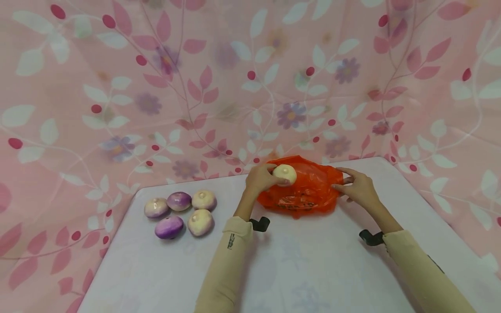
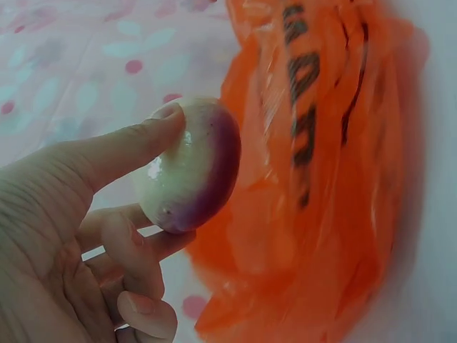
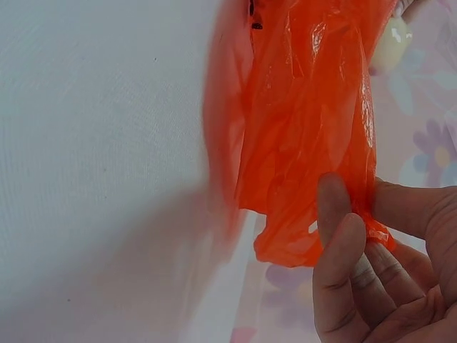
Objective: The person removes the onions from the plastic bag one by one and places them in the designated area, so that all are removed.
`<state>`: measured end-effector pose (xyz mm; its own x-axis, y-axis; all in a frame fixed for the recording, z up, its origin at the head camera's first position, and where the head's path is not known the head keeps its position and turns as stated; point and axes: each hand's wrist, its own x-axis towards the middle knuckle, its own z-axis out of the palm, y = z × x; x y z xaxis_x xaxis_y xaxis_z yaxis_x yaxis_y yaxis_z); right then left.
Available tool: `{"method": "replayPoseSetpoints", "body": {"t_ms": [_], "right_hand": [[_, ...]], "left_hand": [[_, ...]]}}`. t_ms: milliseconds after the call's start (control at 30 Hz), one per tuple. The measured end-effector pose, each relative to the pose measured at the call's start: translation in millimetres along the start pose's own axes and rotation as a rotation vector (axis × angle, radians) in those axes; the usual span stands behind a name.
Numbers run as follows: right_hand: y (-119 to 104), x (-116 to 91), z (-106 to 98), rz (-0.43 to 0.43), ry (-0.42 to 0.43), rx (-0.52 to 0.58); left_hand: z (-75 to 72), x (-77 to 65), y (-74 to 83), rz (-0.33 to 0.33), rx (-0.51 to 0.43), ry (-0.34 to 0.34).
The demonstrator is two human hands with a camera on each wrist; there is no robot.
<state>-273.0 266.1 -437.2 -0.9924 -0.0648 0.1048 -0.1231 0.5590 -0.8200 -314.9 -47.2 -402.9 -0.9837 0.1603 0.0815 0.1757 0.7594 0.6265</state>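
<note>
A cream-and-purple turnip (image 1: 285, 174) is pinched between the thumb and fingers of my left hand (image 1: 260, 178). In the left wrist view the glossy turnip (image 2: 190, 164) shows its purple side turned toward the bag. Behind it an orange plastic bag (image 1: 309, 191) with dark printing stands partly crumpled on the table. My right hand (image 1: 359, 187) pinches the right edge of that bag. The right wrist view shows the bag's film (image 3: 307, 143) bunched between thumb and fingers. Whatever is inside the bag cannot be made out.
Several more turnips (image 1: 169, 227) lie grouped on the left part of the white table (image 1: 297, 265). A pink floral cloth (image 1: 219, 87) hangs along the table's far edge. Dark camera mounts (image 1: 260, 224) are worn at both wrists.
</note>
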Motion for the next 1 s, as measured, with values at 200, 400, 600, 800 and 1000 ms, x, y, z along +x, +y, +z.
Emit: {"method": "replayPoseSetpoints", "body": {"t_ms": [200,400,600,800,1000], "right_hand": [[0,0,-1,-0.012,-0.007,0.002],[4,0,2,-0.004,-0.009,0.007],[7,0,3,0.007,-0.004,0.002],[6,1,2,0.011,-0.009,-0.004],[6,2,3,0.010,-0.005,-0.008]], "left_hand": [[-23.0,-10.4,-13.2,-0.008,0.063,0.022],[-52.7,-21.7,-30.9,-0.013,0.017,0.013],[-82.8,-33.3,-55.1,-0.027,-0.021,0.014],[-109.0,-50.3,-78.4,-0.099,-0.064,0.016],[-135.4,-67.9,-100.2,-0.116,-0.042,0.019]]}}
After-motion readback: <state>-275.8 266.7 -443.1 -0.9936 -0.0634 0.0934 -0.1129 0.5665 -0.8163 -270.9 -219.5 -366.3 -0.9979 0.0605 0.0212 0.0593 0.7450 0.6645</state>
